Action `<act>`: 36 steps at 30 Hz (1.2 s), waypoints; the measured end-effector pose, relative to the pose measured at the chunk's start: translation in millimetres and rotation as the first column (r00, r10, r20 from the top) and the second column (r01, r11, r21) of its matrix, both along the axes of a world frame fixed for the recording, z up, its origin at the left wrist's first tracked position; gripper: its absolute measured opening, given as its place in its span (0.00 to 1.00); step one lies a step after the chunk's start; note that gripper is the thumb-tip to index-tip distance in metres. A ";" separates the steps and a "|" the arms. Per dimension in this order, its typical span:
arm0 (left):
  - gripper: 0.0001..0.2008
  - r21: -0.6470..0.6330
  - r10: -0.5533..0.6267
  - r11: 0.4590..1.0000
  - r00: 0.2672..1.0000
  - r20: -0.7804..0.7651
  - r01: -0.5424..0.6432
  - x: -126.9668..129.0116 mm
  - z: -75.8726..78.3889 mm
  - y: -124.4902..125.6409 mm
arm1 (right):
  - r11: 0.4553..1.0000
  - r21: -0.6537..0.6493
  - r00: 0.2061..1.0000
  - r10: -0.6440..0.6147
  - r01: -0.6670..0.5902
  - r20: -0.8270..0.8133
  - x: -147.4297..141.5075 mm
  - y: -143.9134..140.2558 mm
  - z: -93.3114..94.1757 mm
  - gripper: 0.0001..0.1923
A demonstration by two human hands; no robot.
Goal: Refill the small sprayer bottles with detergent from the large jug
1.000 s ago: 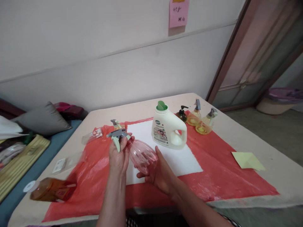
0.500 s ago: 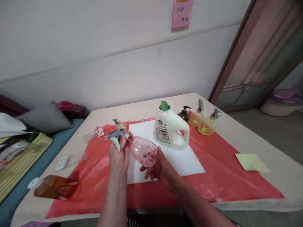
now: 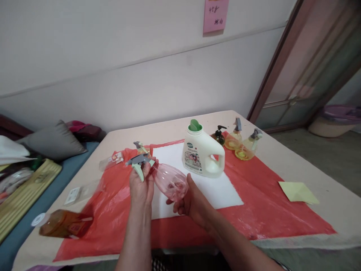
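I held the pink spray bottle [image 3: 170, 181] in the air above the table [image 3: 175, 128], lying almost on its side, between my two hands. My left hand [image 3: 141, 187] was closed around its neck, just under the grey and pale green trigger head [image 3: 138, 162], and the trigger pointed down over my fingers. My right hand [image 3: 191, 201] was under the round bottom of the bottle; its fingers were curled up against the clear pink wall and the thumb lay on the side nearer to the jug. So the bottle stretched from my left hand, at its upper left end, down to my right hand, at its lower right end, and it touched both of them.

Under my hands lay a red plastic sheet [image 3: 262, 203] with a white sheet [image 3: 217, 192] on top of it. Just behind the bottle, on the white sheet, stood a white detergent jug [image 3: 203, 156] with a green cap. Further back, near the far corner, stood a small dark pump bottle [image 3: 219, 136] and two yellow spray bottles [image 3: 241, 145]. Another trigger head [image 3: 139, 145] showed just behind my left hand. An amber bottle [image 3: 63, 223] lay on its side at the left edge of the table, well apart from my hands, and a folded yellow-green paper [image 3: 298, 191] lay at the right. A pink note [image 3: 215, 15] was stuck on the wall.
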State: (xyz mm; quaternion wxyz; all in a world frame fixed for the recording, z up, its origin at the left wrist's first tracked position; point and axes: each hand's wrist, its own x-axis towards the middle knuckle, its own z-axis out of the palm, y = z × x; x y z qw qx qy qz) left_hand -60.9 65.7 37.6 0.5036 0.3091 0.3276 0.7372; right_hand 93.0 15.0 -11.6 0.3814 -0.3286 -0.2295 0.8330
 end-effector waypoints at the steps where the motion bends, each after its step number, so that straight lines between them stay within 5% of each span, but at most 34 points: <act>1: 0.16 0.002 0.026 1.000 1.000 0.004 -0.026 0.5 -1.7 0.6 | 0.999 0.018 0.999 -0.043 0.043 -0.020 -1.6 -1.0 1.1 0.41; 2: 0.16 0.002 0.049 0.999 0.999 0.008 -0.049 0.8 -3.4 1.3 | 0.991 0.063 0.993 -0.118 0.118 -0.004 -3.1 -1.6 1.8 0.40; 5: 0.15 0.001 0.060 0.998 0.998 0.008 -0.060 0.3 -5.7 2.8 | 0.925 0.233 0.933 -0.336 0.301 0.127 -4.1 0.0 0.3 0.57; 9: 0.15 0.021 0.002 1.000 0.999 -0.039 -0.001 -2.2 -1.4 1.0 | 0.981 0.155 0.972 -0.145 0.117 0.186 1.2 5.3 -5.7 0.40; 11: 0.15 0.014 -0.007 1.000 0.998 -0.056 0.008 -2.6 -0.2 -0.1 | 0.997 0.071 0.992 -0.048 0.041 0.113 2.4 5.0 -6.0 0.44; 14: 0.16 0.001 0.042 0.999 0.998 -0.042 -0.042 -2.2 -2.0 0.2 | 0.979 0.083 0.982 -0.188 0.184 0.034 1.1 1.6 -1.8 0.38; 16: 0.16 -0.002 0.060 0.998 0.998 -0.026 -0.060 -2.7 -3.5 1.3 | 0.943 0.170 0.951 -0.301 0.286 0.070 0.6 0.1 1.4 0.49; 21: 0.17 -0.028 0.055 0.998 0.998 -0.025 -0.056 -8.3 -3.5 3.8 | 0.971 0.232 0.980 -0.097 0.055 0.173 3.7 3.9 -1.8 0.37; 25: 0.17 -0.027 0.069 0.997 0.997 -0.038 -0.070 -8.9 -6.6 4.7 | 0.964 0.256 0.957 -0.141 0.074 0.253 6.9 7.7 -8.3 0.46; 28: 0.19 -0.042 0.062 0.997 0.990 -0.126 -0.067 -3.0 -11.2 3.6 | 0.868 0.494 0.818 -0.319 0.050 0.478 10.4 7.8 -6.3 0.61; 31: 0.28 -0.086 0.034 0.995 0.970 -0.240 -0.056 8.4 -14.7 -0.7 | 0.762 0.632 0.617 -0.431 -0.142 0.659 10.7 5.6 -1.4 0.59; 36: 0.35 -0.146 -0.053 0.989 0.929 -0.366 -0.001 31.5 -10.3 -10.7 | 0.734 0.642 0.508 -0.475 -0.221 0.718 10.0 2.3 4.4 0.59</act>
